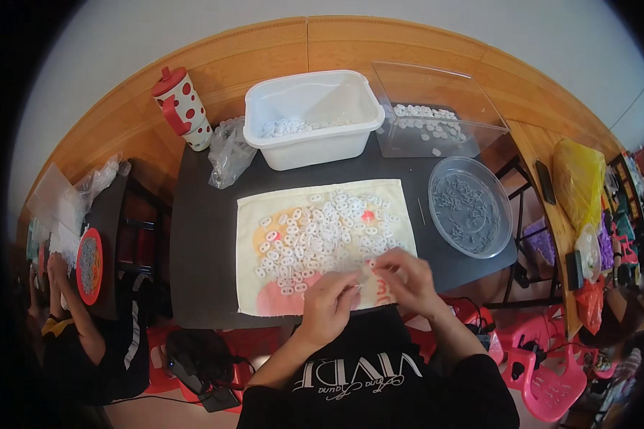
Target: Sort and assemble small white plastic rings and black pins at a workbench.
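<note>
A cream cloth (247, 214) with coloured patches lies on the dark table, covered by a loose heap of small white oval plastic pieces with two holes (322, 229). Over its near edge, my left hand (328, 307) is closed, pinching a small white plastic piece (358, 284) at its fingertips. Just right of it, my right hand (409, 281) is closed with thumb and forefinger together. Its fingers are slightly blurred, and whatever they hold is too small to make out. The two hands are close but apart.
Behind the cloth stand a white basin (311, 154) and a clear box (415, 146), both with white pieces inside. Right is a round clear tub (504, 214) of small grey pieces. A plastic bag (230, 154) and spotted tumbler (186, 107) stand back left. Another person (86, 343) works at left.
</note>
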